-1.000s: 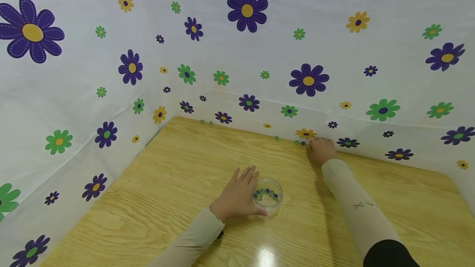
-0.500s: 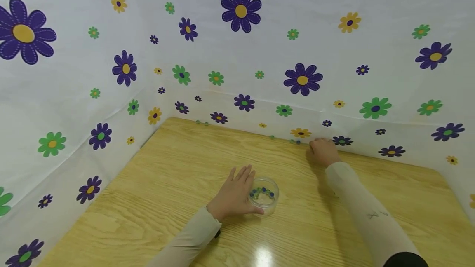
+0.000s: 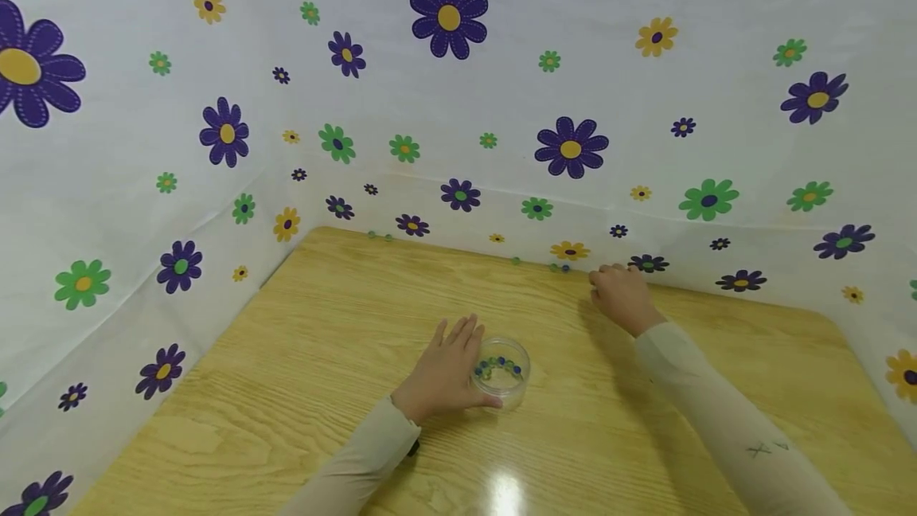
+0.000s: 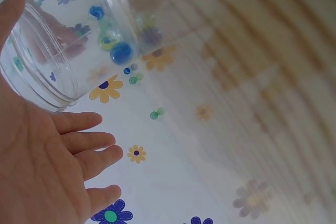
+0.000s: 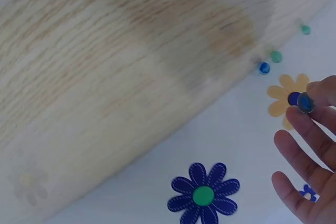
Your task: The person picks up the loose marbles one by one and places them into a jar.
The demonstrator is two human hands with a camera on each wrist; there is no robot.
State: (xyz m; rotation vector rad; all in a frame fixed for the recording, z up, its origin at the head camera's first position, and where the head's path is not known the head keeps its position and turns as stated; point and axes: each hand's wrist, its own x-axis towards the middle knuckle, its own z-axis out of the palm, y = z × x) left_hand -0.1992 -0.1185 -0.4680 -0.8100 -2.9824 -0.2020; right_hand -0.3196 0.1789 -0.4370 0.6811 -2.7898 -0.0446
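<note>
A clear round jar (image 3: 512,400) stands on the table with several blue and green marbles (image 3: 501,363) inside. My left hand (image 3: 442,377) rests against the jar's left side, its fingers straight and the thumb along the near side. In the left wrist view the jar's rim sits in the fork between thumb and fingers. Near the table's far edge, my right hand (image 3: 622,295) is raised slightly off the wood. The right wrist view shows a dark blue-green marble (image 5: 305,102) pinched between its thumb and index finger; the other fingers are loosely bent.
Along the back edge of the wooden table (image 3: 358,317) lie loose marbles: a blue marble (image 3: 565,268), a green marble (image 3: 553,267) beside it, another green marble (image 3: 516,260), and two at far left. A flower-patterned white cloth (image 3: 401,86) walls the back and left.
My right hand has lifted off the back edge and turned slightly toward me. The left hand and jar keep their place together while the whole view shifts a little.
</note>
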